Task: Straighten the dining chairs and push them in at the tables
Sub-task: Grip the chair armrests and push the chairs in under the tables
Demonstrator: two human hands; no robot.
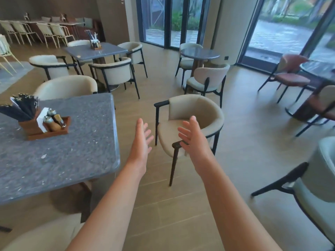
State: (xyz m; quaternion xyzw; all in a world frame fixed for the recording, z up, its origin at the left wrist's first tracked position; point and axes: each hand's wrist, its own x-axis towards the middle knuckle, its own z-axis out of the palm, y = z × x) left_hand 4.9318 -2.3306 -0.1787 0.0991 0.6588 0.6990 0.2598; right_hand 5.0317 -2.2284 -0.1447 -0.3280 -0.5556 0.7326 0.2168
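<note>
so my left hand (142,140) and right hand (192,140) reach out spread and empty toward the beige chair (195,120), which stands askew on the floor, well apart from the tabletop (76,160), so pushing it in is not yet done.

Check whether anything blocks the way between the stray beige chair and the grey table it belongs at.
Nothing visible does. The beige chair stands out on the bare floor to the right of the grey table, with only open floor in between. Both hands, left and right, are open and reach toward it.
</note>
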